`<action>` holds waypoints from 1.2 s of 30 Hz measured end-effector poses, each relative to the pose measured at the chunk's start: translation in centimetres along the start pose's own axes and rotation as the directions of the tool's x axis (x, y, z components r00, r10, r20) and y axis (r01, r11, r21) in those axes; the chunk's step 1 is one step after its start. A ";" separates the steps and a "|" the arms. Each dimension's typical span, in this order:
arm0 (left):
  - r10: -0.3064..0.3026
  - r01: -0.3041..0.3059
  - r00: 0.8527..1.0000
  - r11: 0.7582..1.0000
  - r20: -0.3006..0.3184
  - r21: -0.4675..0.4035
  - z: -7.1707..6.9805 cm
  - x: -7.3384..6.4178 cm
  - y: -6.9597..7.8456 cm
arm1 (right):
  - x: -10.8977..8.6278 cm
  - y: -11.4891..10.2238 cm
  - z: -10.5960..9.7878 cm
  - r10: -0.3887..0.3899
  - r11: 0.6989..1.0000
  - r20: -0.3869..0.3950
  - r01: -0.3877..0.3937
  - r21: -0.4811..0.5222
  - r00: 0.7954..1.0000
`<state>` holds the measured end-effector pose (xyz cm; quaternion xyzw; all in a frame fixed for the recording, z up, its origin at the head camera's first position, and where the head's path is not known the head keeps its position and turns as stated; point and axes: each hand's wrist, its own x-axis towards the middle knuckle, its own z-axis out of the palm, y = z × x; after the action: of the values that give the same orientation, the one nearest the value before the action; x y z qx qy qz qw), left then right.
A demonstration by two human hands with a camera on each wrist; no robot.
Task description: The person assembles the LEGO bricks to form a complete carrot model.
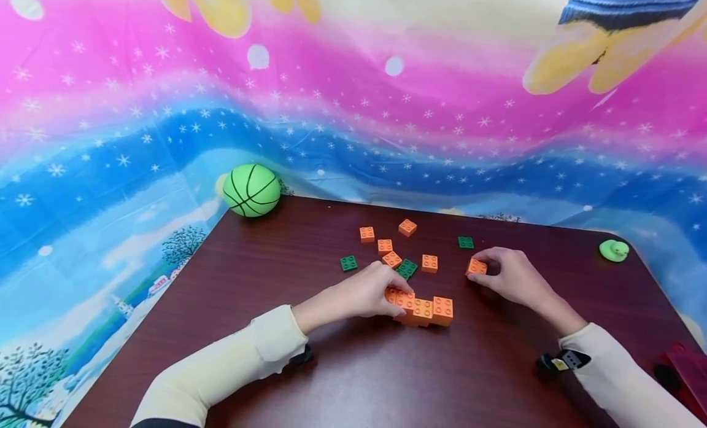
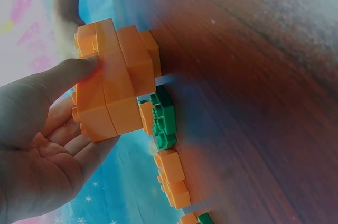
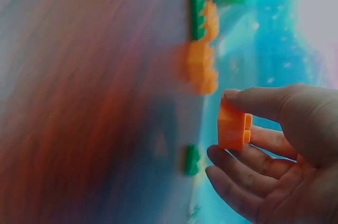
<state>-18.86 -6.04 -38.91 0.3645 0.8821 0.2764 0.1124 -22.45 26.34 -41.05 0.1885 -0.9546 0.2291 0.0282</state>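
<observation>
My left hand (image 1: 367, 290) grips the left end of a joined orange block row (image 1: 422, 311), thumb on the near side and fingers round the far side. The row runs out rightward from those fingertips, stacked higher in my grasp than at the free end; whether its underside touches the table I can't tell. My right hand (image 1: 510, 277) pinches a single orange brick (image 3: 232, 126) between thumb and fingers, clear of the table, its studs facing my palm.

Just beyond my left fingers lie loose orange bricks (image 1: 429, 263), two of them side by side, with a green brick (image 1: 407, 269) close against the nearer one. Another green piece (image 1: 348, 263) sits left of these, and a third green one (image 1: 466, 242) lies just past my right fingertips.

All this is on a dark red-brown, glossy wooden table (image 1: 342, 373). Far off beyond my left fingers, at the table's back corner, rests a green ball (image 1: 252, 190) with black lines; well to the right of my right fingers sits a green toy duck (image 1: 614, 250). Behind everything hangs a pink-and-blue cloth (image 1: 359, 121) printed with white snowflakes.
</observation>
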 end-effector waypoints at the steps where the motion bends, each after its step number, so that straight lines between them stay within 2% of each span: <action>1: 0.000 0.000 1.000 1.000 -0.002 -0.003 -0.1 0.0 0.0 | 0.0 -0.6 -0.2 -0.014 1.000 -0.008 0.014 -0.001 1.000; 9: -0.016 0.016 1.000 1.000 0.005 -0.019 -0.1 -0.3 -0.1 | -0.5 -5.2 -1.3 -0.126 0.992 -0.019 0.126 0.024 0.992; 17: -0.014 0.014 1.000 1.000 0.013 -0.013 -0.2 -0.1 0.0 | -1.5 -8.1 -1.7 -0.209 0.973 -0.016 0.210 0.100 0.978; 22: -0.014 0.014 1.000 1.000 0.017 -0.011 -0.1 0.0 -0.1 | -2.1 -9.4 -1.4 -0.257 0.960 -0.007 0.256 0.110 0.966; 28: -0.012 0.013 1.000 1.000 0.017 -0.017 -0.1 0.0 -0.2 | -1.9 -10.5 -0.4 -0.309 0.946 0.055 0.301 0.121 0.950; 36: -0.012 0.012 1.000 0.999 0.020 -0.032 -0.1 0.1 -0.2 | -1.4 -10.7 0.9 -0.341 0.937 0.106 0.330 0.113 0.934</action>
<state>-19.06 -6.16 -38.91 0.3600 0.8785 0.2863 0.1287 -17.13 17.59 -37.47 0.3638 -0.8965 0.2531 -0.0014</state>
